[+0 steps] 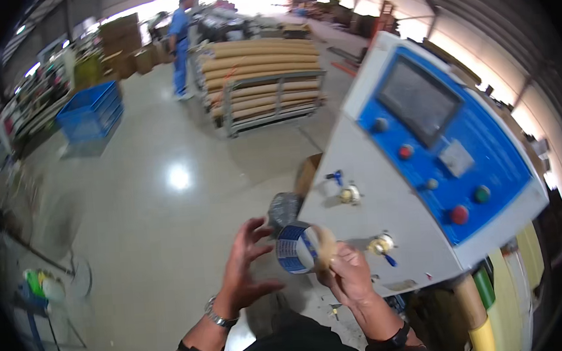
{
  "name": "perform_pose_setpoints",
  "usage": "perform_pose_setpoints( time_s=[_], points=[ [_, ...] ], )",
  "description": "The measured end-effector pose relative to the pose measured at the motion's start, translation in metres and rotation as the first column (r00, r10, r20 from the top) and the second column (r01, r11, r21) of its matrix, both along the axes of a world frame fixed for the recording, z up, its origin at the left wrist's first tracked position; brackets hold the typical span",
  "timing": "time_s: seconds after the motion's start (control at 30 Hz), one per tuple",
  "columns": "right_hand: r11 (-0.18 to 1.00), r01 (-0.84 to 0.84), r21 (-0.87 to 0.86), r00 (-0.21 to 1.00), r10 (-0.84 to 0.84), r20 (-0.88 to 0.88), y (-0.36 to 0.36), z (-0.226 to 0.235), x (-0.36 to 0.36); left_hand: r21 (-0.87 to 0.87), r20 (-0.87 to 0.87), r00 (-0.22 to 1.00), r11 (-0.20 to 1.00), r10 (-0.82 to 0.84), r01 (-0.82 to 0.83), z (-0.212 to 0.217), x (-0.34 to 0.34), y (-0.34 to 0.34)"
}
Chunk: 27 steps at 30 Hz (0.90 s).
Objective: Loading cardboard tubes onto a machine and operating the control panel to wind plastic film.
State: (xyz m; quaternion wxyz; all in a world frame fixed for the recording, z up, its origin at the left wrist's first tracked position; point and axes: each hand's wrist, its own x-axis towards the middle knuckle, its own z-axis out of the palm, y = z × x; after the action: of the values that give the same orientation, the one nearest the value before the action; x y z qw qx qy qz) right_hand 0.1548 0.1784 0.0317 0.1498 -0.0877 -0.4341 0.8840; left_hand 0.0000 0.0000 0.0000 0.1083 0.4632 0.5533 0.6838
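Tape roll [290,246] is sitting up in our right hand [351,276], which is pinching its tan right side. Our left hand [237,270] is holding its fingers spread and curved, just left of the roll, apart from it. Beyond, valves [381,243] are sticking out of a machine [378,211]; its blue panel [498,163] is facing us at right. Farther off, a crate [91,114] is standing left of a rack [279,104].
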Motion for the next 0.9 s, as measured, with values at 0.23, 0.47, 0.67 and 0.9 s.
perform_pose_setpoints(
  time_s=[0.23, 0.47, 0.67, 0.9],
  points=[
    [0.913, -0.288, 0.289, 0.952, 0.239, 0.192, -0.020, -0.052, -0.168, -0.071, 0.362, 0.910, 0.980, 0.200, -0.186, -0.037, -0.116, -0.008],
    [0.717, -0.479, 0.506, 0.877, 0.410, 0.251, -0.025, -0.081, -0.356, -0.150, 0.421, 0.704, 0.809, 0.573, -0.569, -0.045, -0.261, -0.088],
    [0.504, -0.553, 0.664, 0.808, 0.520, 0.278, -0.036, -0.107, -0.504, -0.242, 0.540, 0.357, 0.547, 0.762, -0.801, -0.092, -0.327, -0.163],
    [0.367, -0.581, 0.727, 0.788, 0.477, 0.389, -0.075, -0.122, -0.699, -0.111, 0.758, 0.262, 0.514, 0.598, -0.850, -0.145, -0.507, -0.211]
  ],
)
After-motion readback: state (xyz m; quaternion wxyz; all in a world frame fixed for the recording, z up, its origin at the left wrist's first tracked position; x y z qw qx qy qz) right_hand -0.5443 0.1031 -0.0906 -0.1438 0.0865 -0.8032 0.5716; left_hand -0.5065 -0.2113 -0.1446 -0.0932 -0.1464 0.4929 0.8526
